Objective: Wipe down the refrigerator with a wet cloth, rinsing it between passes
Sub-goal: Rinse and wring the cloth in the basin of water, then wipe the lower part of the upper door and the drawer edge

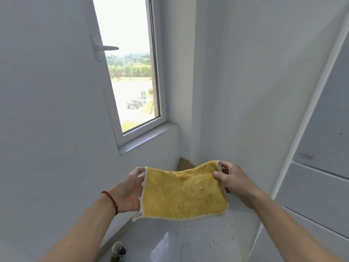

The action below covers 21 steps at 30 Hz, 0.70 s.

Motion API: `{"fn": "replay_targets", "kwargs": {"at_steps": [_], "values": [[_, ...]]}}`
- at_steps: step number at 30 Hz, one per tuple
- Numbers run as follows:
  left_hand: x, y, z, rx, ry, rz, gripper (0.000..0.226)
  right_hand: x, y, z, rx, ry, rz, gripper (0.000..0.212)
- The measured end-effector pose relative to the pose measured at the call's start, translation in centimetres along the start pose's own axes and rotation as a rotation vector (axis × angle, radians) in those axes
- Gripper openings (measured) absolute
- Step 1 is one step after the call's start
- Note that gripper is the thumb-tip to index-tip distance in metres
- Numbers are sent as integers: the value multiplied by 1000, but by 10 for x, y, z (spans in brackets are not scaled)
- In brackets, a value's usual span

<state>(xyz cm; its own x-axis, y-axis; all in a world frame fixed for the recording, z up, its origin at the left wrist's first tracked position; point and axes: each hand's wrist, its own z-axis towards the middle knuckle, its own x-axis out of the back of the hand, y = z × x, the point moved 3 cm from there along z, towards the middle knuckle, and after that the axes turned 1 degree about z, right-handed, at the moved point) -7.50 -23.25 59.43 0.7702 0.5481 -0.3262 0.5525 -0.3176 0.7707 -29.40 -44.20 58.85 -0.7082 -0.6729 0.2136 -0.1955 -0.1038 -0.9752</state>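
Forearms fill the bottom of frame, both raised, palms facing in. Yellow cloth (184, 191) stretched flat between the hands. Left hand (130, 190) holds its left edge, fingers behind the fabric, so their exact state can't be told. Right hand (234, 183) pinches the top right corner, thumb on front. Refrigerator (319, 167) is just past the right fingers. Risk: the one-corner pinch is light; if the cloth is wet and heavy it could slip to the floor.
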Motion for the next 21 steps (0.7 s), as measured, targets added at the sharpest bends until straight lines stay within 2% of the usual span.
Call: {"fn": "replay_targets", "kwargs": {"at_steps": [3,6,10,12,14,16,17,20,21], "values": [[-56,-10,20,-20,-96,110,50,22,3,-12,12,135,-129,14],[-112,-24,47,-146,-127,369,25,42,3,-25,-1,232,-200,10],[-210,-37,61,-250,-240,569,22,81,1,-41,33,327,-249,7],[-257,-42,65,-270,-327,554,26,106,0,-50,45,323,-165,12],[-295,-45,72,-246,-394,456,35,133,-4,-60,29,232,41,25],[-334,-49,82,-259,-428,385,31,174,-6,-74,22,207,176,33],[-347,-49,88,-294,-414,375,27,192,-7,-80,35,257,185,33],[-394,-42,98,-467,-378,448,23,256,0,-96,100,611,25,24],[-417,-39,96,-554,-368,510,21,275,4,-102,85,681,4,21]]}}
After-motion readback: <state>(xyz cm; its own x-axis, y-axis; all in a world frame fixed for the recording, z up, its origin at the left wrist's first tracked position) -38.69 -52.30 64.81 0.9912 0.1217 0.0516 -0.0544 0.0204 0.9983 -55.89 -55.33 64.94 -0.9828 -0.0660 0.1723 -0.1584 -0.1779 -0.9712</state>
